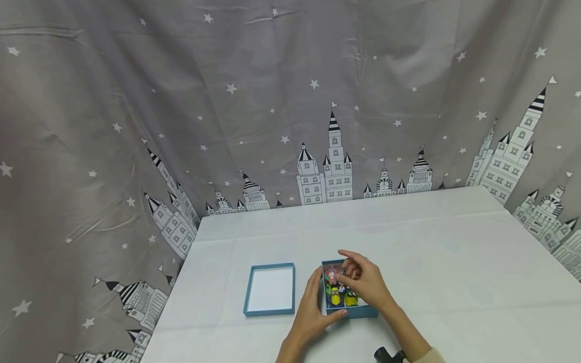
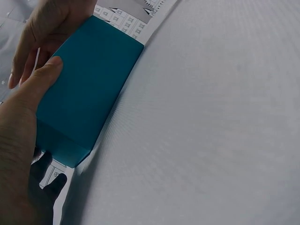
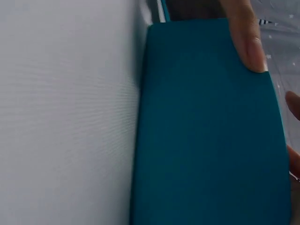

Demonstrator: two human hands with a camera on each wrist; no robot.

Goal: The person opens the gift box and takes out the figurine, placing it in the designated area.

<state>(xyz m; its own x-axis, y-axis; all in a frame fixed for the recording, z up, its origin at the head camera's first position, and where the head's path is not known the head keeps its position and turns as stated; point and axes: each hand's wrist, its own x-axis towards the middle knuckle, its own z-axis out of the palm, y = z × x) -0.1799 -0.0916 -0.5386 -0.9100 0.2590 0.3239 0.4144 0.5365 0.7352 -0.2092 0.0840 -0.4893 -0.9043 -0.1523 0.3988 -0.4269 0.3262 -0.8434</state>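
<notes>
Big white table (image 1: 454, 262) with a starry castle curtain (image 1: 136, 126) behind it. Near the front edge sits a blue box (image 1: 363, 311), with its empty lid (image 1: 270, 289) just to the left. The left hand (image 1: 313, 310) grips the box's side and front, thumb along the front wall. The right hand (image 1: 365, 280) hovers over it with fingers curled, pinching a pink toy (image 1: 333, 275); yellow toys (image 1: 342, 296) are inside.
</notes>
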